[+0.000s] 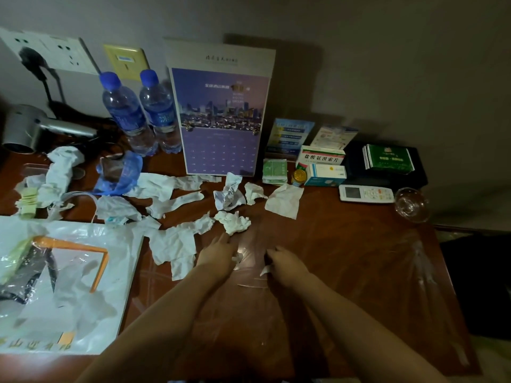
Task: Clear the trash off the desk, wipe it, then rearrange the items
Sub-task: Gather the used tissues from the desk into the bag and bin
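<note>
Torn and crumpled white paper scraps [177, 244] lie scattered over the left and middle of the brown wooden desk [345, 258]. A crumpled tissue ball [232, 221] sits just beyond my left hand [218, 252], whose thumb and fingers pinch a small white scrap [237, 257]. Close to its right, my right hand [284, 264] has curled fingers pinching another white scrap [265, 270]. A clear plastic film [251, 283] lies on the desk between and below both hands.
A white plastic bag [69, 286] lies at the front left. At the back stand two water bottles [143, 111], a calendar [221, 120], medicine boxes [320, 161], a remote [366, 193], a glass [412, 204] and a hair dryer [33, 128].
</note>
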### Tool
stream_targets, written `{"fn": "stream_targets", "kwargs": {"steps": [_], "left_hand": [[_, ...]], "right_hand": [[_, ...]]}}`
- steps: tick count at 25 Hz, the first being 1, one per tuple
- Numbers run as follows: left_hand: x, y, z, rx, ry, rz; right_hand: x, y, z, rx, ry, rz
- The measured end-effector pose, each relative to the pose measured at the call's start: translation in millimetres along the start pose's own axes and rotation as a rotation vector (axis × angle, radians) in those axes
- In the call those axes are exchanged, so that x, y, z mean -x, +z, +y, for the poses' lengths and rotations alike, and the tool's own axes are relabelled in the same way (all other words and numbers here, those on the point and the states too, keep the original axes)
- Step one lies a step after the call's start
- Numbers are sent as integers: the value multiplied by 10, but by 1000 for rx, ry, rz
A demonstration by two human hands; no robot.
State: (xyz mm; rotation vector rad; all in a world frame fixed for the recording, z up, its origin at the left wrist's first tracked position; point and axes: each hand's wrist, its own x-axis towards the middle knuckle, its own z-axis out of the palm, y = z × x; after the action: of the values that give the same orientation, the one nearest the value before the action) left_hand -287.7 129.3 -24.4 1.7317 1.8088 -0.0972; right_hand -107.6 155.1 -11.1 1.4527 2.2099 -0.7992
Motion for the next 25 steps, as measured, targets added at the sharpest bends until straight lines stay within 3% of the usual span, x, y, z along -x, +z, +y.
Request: {"fn": "stream_targets", "kwargs": {"steps": [4,7,14,18,23,25], "left_hand": [[-58,-91,-48,-77,95,141],[-166,-241,-39,-99,97,138],[-354,-310,-69,-164,82,29],[-398,-273,3,-138,67,38],[-362,-198,72,68,8,3],[-377,-201,35,111,-4,5]], "right_hand": [[-132,-177,81,-30,50,160],[-294,-365,190,-17,113,239],[-529,-503,264,56,128,129],[-541,-429,295,122,115,153],[-503,-396,275,-228,110,141],[-542,-415,267,-244,153,122]]}}
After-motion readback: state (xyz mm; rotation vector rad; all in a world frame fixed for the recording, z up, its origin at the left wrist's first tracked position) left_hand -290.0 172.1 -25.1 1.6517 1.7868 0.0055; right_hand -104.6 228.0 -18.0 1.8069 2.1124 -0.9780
